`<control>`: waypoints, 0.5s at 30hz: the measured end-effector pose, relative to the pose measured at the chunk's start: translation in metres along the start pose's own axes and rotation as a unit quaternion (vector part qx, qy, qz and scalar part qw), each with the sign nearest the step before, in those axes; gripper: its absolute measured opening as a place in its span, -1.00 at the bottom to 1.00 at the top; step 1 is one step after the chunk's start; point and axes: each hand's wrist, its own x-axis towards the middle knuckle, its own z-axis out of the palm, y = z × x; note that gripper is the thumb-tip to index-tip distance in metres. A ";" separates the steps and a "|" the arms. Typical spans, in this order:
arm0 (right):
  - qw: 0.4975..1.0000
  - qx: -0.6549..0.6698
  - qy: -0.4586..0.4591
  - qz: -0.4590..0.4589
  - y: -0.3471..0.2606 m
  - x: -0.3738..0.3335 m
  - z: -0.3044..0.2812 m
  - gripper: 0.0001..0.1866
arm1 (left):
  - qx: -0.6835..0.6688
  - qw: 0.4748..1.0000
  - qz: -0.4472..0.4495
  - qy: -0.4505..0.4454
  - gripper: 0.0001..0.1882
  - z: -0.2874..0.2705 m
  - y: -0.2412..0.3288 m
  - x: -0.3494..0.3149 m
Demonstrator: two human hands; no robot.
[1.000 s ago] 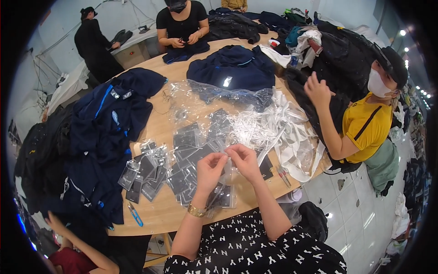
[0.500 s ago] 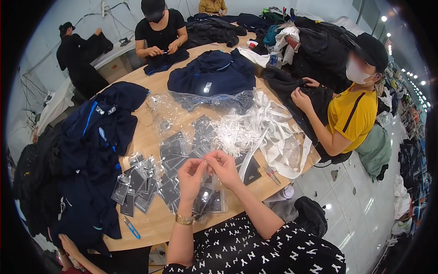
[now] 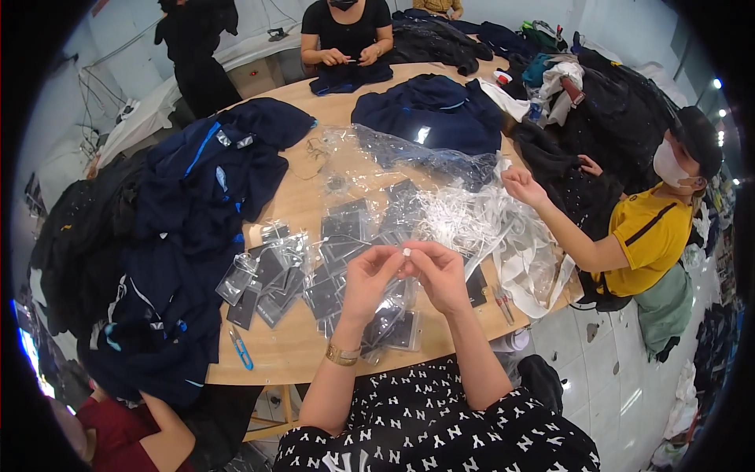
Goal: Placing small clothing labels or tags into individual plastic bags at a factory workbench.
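Note:
My left hand (image 3: 368, 285) and my right hand (image 3: 440, 282) meet above the table, thumbs and fingertips pinched together. Between them shows a small white end piece (image 3: 406, 252), apparently of a hang-tag string; the rest of it is hidden by my fingers. Under my hands lie dark hang tags (image 3: 344, 226) in clear plastic sleeves, spread in a loose heap. To their left is a second cluster of sleeved tags (image 3: 271, 271) with white strings attached. A tangled pile of white tag strings (image 3: 448, 216) lies just beyond my right hand.
Blue thread snips (image 3: 241, 349) lie at the near left edge; red-handled snips (image 3: 503, 305) at the right. Navy garments (image 3: 200, 177) cover the left side, another navy garment (image 3: 429, 110) the far middle. White tape (image 3: 527, 267) trails rightward. Co-workers handle garments around the table.
The view has swung left and downward. My hands are still pinched together, with a small white piece now visible between them. The co-worker in yellow has lifted one hand toward the white tape.

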 end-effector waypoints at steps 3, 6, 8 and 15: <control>1.000 -0.007 -0.005 0.001 -0.004 -0.002 0.004 -0.81 | -0.023 1.000 -0.008 -0.005 -0.86 -0.002 -0.001 -0.001; 1.000 -0.017 -0.010 0.000 -0.004 -0.002 0.004 -0.82 | -0.050 0.998 -0.012 -0.020 -0.89 0.000 0.002 -0.002; 1.000 -0.019 -0.015 -0.001 -0.001 -0.002 0.004 -0.82 | -0.046 0.999 -0.006 -0.015 -0.90 -0.001 0.000 -0.003; 0.998 -0.061 0.001 -0.031 0.002 -0.004 0.008 -0.85 | -0.052 0.998 -0.021 0.003 -0.92 0.005 0.005 -0.003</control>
